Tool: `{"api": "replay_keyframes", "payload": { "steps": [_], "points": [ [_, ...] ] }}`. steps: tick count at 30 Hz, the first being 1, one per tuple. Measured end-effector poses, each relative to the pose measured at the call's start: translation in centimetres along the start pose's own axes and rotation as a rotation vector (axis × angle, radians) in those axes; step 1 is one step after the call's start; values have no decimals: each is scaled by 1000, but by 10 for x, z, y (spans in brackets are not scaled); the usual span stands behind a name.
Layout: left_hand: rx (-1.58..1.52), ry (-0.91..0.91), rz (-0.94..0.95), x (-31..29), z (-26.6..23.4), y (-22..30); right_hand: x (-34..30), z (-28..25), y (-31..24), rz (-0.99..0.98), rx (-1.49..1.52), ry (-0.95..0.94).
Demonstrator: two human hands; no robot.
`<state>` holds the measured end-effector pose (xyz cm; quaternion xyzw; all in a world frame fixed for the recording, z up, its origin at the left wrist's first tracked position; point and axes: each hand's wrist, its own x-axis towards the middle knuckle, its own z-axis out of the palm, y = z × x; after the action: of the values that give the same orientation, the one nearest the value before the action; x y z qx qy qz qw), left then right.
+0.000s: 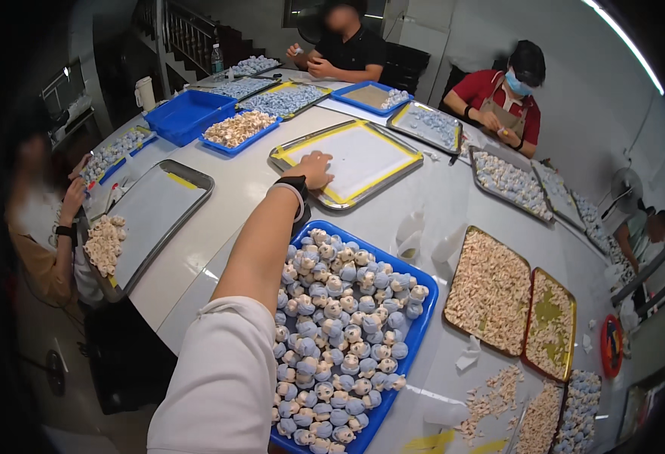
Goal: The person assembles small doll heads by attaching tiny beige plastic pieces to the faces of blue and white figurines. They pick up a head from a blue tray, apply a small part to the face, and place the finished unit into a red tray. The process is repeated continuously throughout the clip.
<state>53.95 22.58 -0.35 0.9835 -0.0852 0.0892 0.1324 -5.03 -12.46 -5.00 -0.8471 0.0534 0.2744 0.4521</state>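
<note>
My left hand (315, 170) reaches forward over the near left rim of a metal tray (414, 162), its fingers on or just above the white sheet (366, 155) inside. Yellow tape borders that sheet. The fingers look stretched out and apart, with nothing visible in them; the fingertips are small and hard to make out. A dark watch and a light band circle the wrist. Beside my forearm is a blue plastic tray (428, 291) full of small doll-like heads (340, 318) with pale blue caps and cream faces. My right hand is out of view.
Small cream pieces fill trays (487, 291) at right, beside a red basket (612, 346). A blue bin (185, 117) and a blue tray of cream pieces (239, 129) stand far left. Co-workers sit around the table, including one in red (491, 106) and one at left (49, 212).
</note>
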Motion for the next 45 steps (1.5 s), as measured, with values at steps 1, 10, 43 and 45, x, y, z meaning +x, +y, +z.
{"api": "replay_keyframes", "payload": {
  "steps": [1, 10, 43, 45],
  "points": [
    [10, -70, 59, -9, 4, 0, 1, 3, 0, -57, -71, -15],
    [-38, 70, 179, -41, -44, 4, 4, -5, -5, 67, -104, 6],
    [-406, -51, 95, -456, -139, 209, -123, -172, -11, -214, 27, 305],
    [-243, 33, 126, -451, -119, 212, -136, -205, 15, -186, -102, 667]
  ]
}}
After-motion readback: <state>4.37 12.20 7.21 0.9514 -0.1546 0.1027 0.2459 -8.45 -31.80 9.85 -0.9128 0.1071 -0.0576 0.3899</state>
